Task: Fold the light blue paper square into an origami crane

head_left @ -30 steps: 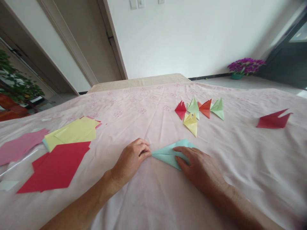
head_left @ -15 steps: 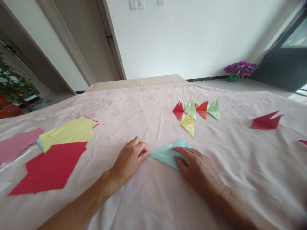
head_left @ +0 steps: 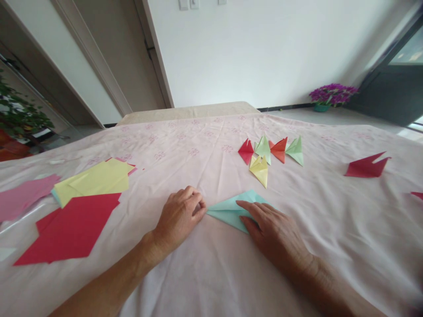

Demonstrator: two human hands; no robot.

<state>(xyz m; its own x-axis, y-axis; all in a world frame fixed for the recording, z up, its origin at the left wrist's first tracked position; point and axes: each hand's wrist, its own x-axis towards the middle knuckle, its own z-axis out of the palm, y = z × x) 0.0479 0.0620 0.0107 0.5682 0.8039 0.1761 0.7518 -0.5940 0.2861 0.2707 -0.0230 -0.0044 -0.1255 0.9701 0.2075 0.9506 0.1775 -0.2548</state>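
Note:
A light blue sheet of folded paper [head_left: 228, 215] lies on the cloth, kite-shaped, with its narrow point to the left and a fold line along its middle. My left hand [head_left: 181, 213] is closed, thumb and forefinger pinching that narrow point. Across the paper's wide end rests my right hand [head_left: 277, 231], its forefinger and thumb stretched out and apart, pressing from above. The hand hides part of the right end of the paper. Beyond it are small folded paper pieces: a yellow one [head_left: 260, 169], a red one [head_left: 246, 152], an orange one [head_left: 279, 150] and two pale green ones [head_left: 294, 150].
To the left lie red sheets [head_left: 76, 229], yellow sheets [head_left: 95, 178] and pink sheets [head_left: 23, 198]. A dark red folded paper bird [head_left: 366, 167] sits far right, with another red piece [head_left: 418, 194] at the edge. A pink patterned cloth [head_left: 185, 281] covers the table.
The camera view has shifted slightly. The left hand's fingers have lifted and curled a little at the paper's point; a flap near the middle fold stands slightly raised. The right hand stays in place.

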